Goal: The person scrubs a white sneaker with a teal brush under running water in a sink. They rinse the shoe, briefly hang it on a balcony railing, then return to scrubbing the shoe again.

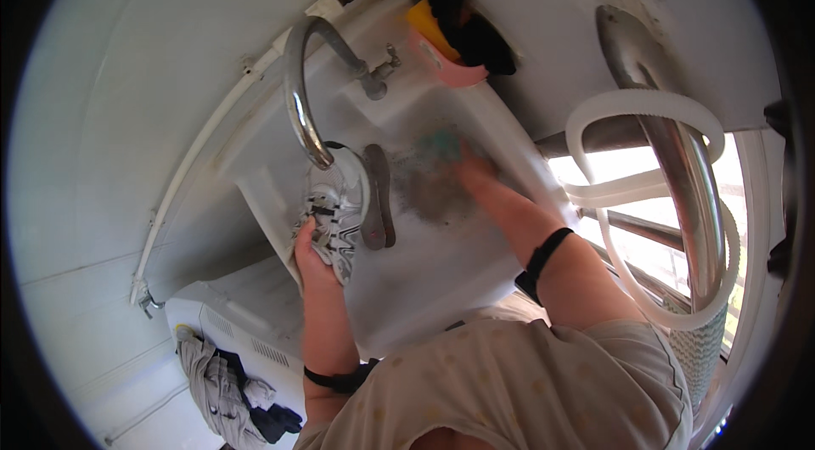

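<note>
My left hand grips a white-and-grey sneaker by its heel end. The shoe is tilted, its toe under the spout of a curved metal faucet. Two dark insoles lie beside the sneaker in a white sink. Farther right, my right hand is blurred and closed around a teal scrubber-like object, whose exact kind is unclear. It is low in the basin, over a murky brown, speckled patch.
At the sink's back corner stands a pink container with yellow and black items. A white corrugated hose loops around a metal pipe on the right. Clothes hang over a white appliance at lower left.
</note>
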A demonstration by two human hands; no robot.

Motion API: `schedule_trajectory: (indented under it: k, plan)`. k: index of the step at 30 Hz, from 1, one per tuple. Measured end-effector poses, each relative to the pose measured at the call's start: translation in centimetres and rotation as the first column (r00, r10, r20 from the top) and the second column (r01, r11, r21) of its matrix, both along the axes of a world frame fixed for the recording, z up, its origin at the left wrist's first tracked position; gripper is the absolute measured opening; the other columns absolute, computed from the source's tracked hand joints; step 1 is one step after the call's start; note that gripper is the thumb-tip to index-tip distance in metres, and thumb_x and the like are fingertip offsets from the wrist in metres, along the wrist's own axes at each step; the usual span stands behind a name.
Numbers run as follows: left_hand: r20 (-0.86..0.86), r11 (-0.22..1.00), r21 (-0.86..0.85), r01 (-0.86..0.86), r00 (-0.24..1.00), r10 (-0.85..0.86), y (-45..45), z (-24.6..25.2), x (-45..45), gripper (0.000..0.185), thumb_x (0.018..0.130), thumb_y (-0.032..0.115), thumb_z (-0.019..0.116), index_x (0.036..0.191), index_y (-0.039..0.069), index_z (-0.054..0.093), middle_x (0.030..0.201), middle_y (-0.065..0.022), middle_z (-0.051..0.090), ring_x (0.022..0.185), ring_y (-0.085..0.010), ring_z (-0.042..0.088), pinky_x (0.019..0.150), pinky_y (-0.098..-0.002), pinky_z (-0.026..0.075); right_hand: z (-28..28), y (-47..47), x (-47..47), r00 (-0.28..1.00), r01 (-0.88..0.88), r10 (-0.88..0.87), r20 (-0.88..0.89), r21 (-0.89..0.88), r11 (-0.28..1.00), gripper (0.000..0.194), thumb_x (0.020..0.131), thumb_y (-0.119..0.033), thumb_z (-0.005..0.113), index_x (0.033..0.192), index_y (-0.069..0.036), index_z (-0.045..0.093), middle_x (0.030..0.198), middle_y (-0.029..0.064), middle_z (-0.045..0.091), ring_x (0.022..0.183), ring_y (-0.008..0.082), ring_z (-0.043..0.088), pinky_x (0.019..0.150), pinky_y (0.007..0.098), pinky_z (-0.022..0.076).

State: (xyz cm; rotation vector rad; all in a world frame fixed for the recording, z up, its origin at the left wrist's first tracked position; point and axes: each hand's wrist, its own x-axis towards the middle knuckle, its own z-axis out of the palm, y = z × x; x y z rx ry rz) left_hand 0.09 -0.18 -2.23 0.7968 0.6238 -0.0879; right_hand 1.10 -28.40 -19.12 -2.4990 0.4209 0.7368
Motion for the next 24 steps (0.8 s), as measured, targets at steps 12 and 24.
schedule_trajectory:
  k: [12, 24]
  plan:
    - [0.066, 0.97, -0.237, -0.06, 0.995, 0.078, 0.7, -2.2, -0.5, 0.04, 0.088, 0.029, 0.046, 0.115, -0.001, 0.055, 0.113, -0.0147, 0.06, 0.105, -0.0302, 0.057, 0.092, -0.044, 0.045, 4.0, 0.0, -0.1, 0.994, -0.013, 0.081, -0.078, 0.638, 0.77, 0.04, 0.091, -0.03, 0.047, 0.128, -0.013, 0.051, 0.107, 0.0205, 0.062, 0.093, 0.0342, 0.061, 0.083, 0.0434, 0.0481]
    - [-0.078, 0.925, -0.206, -0.319, 0.948, 0.309, -2.5, -1.4, 1.8, 0.053, 0.088, 0.032, 0.034, 0.127, -0.002, 0.046, 0.126, -0.0181, 0.052, 0.117, -0.0347, 0.049, 0.102, -0.0476, 0.036, 12.6, 8.0, -3.9, 0.74, -0.427, -0.013, 0.673, 0.485, 0.763, 0.049, 0.09, -0.017, 0.055, 0.137, -0.02, 0.042, 0.083, 0.0197, 0.062, 0.066, 0.0362, 0.061, 0.06, 0.041, 0.05]
